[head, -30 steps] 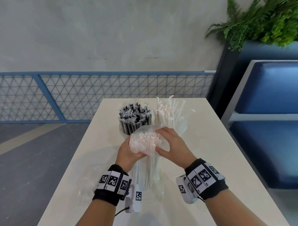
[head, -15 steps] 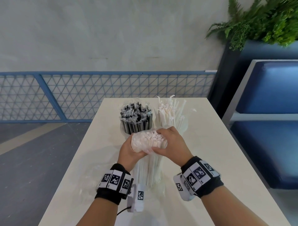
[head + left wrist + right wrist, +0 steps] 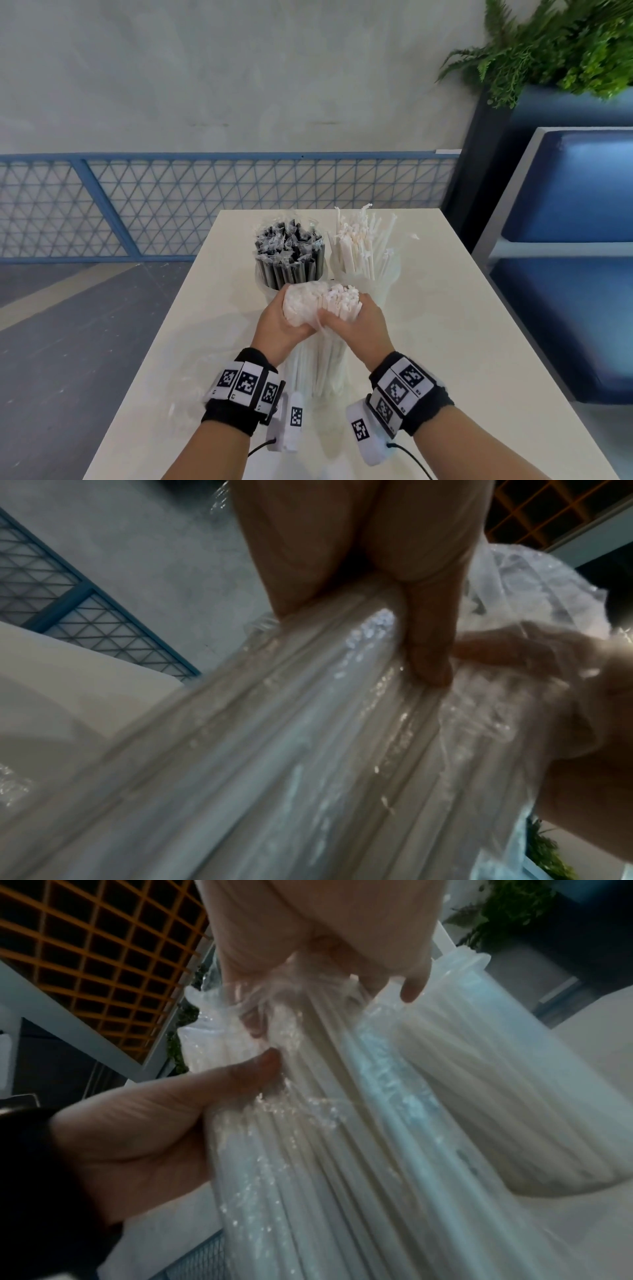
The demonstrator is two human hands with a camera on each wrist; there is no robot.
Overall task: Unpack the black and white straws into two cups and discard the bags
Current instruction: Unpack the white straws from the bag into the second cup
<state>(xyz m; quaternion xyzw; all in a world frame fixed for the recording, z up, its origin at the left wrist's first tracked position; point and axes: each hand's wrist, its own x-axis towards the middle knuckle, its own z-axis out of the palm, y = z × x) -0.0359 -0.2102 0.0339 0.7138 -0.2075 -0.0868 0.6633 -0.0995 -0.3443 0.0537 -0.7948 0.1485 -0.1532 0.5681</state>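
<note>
Right now I am holding a clear bag of white straws (image 3: pixel 320 342) upright on the pale table (image 3: pixel 445 342), just in front of the two cups. My left hand (image 3: pixel 277 325) is wrapping round the left side of the bundle near its top, fingers curled into the plastic. My right hand (image 3: pixel 356 329) is gripping the right side, thumb and fingers pinching the crinkled film (image 3: pixel 274 1010) at the open end, where the straw tips (image 3: pixel 339 296) are poking out. Behind my hands, the black straws (image 3: pixel 289 253) are standing in the left cup (image 3: pixel 263 284) and loose white straws (image 3: pixel 363 243) are fanning out of the right cup (image 3: pixel 387 281), the two cups just beside each other.
</note>
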